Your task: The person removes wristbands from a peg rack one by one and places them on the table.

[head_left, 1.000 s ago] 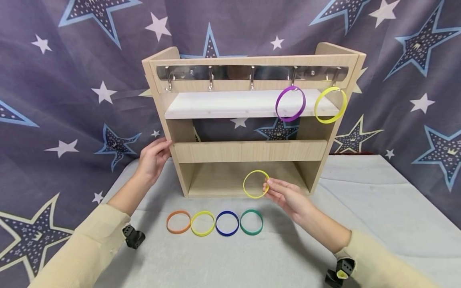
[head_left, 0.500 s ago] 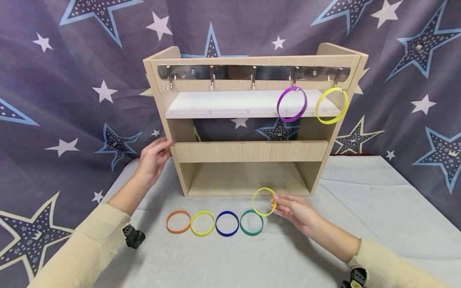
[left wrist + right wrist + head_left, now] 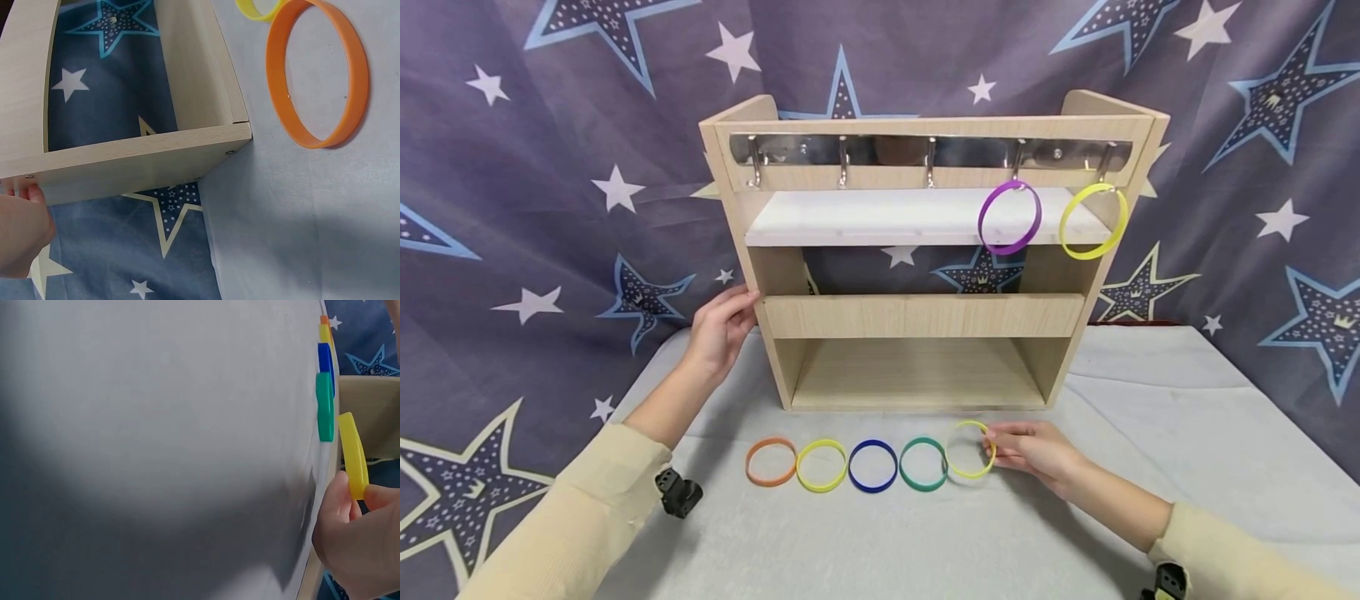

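Observation:
My right hand [image 3: 1037,454] pinches a yellow wristband [image 3: 995,457] by its right side, between thumb and fingers. In the right wrist view that yellow wristband [image 3: 354,456] is tilted on edge. It is just right of a green wristband [image 3: 904,475], the last in a row on the cloth with a blue wristband [image 3: 873,490], another yellow wristband [image 3: 822,490] and an orange wristband [image 3: 771,483]. My left hand [image 3: 718,333] touches the outer left side of the wooden shelf [image 3: 925,317]; in the left wrist view its fingertips [image 3: 36,194] rest against the side panel.
A metal strip with several hooks [image 3: 931,162] runs along the shelf's top front. A purple wristband [image 3: 981,221] and a yellow wristband [image 3: 1122,225] hang from its two rightmost hooks. Grey cloth [image 3: 850,550] covers the table; a star-patterned curtain [image 3: 587,125] hangs behind.
My right hand has carried the yellow wristband down and to the right, from in front of the shelf's lower opening to beside the green wristband. My left hand has stayed at the shelf's side.

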Action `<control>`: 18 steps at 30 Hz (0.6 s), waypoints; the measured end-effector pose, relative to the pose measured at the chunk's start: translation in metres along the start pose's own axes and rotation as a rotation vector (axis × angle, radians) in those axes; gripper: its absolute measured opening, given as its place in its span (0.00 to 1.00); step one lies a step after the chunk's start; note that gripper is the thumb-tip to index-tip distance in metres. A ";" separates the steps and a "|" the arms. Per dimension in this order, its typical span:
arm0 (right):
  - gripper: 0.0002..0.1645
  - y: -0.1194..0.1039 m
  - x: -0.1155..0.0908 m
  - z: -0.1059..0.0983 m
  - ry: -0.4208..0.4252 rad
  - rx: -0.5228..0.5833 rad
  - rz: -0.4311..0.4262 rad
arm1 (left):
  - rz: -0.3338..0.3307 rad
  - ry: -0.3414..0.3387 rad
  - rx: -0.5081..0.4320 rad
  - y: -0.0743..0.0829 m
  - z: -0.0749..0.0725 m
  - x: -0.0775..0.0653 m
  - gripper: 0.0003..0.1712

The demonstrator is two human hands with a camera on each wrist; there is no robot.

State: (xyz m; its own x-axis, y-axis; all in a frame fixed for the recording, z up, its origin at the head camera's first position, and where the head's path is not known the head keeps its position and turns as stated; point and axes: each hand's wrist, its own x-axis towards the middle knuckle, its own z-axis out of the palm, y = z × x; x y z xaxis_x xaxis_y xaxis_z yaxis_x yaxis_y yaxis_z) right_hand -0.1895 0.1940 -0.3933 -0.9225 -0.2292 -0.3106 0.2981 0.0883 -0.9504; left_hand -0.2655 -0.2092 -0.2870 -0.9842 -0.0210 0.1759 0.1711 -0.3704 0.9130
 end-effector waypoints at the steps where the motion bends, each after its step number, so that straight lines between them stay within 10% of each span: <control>1: 0.28 0.000 0.000 -0.002 0.003 -0.021 -0.004 | -0.001 0.001 0.001 0.000 0.000 0.000 0.09; 18: 0.17 0.000 -0.001 -0.006 0.018 -0.453 -0.166 | 0.013 0.003 -0.006 0.000 -0.001 0.000 0.12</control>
State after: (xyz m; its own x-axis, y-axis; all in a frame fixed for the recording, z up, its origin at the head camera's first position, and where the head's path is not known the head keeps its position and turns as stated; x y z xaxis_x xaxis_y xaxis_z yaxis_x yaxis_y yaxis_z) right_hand -0.1896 0.2000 -0.3929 -0.9538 -0.2596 -0.1510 0.0132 0.4660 -0.8847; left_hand -0.2651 -0.2102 -0.2870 -0.9820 -0.0288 0.1865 0.1835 -0.3752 0.9086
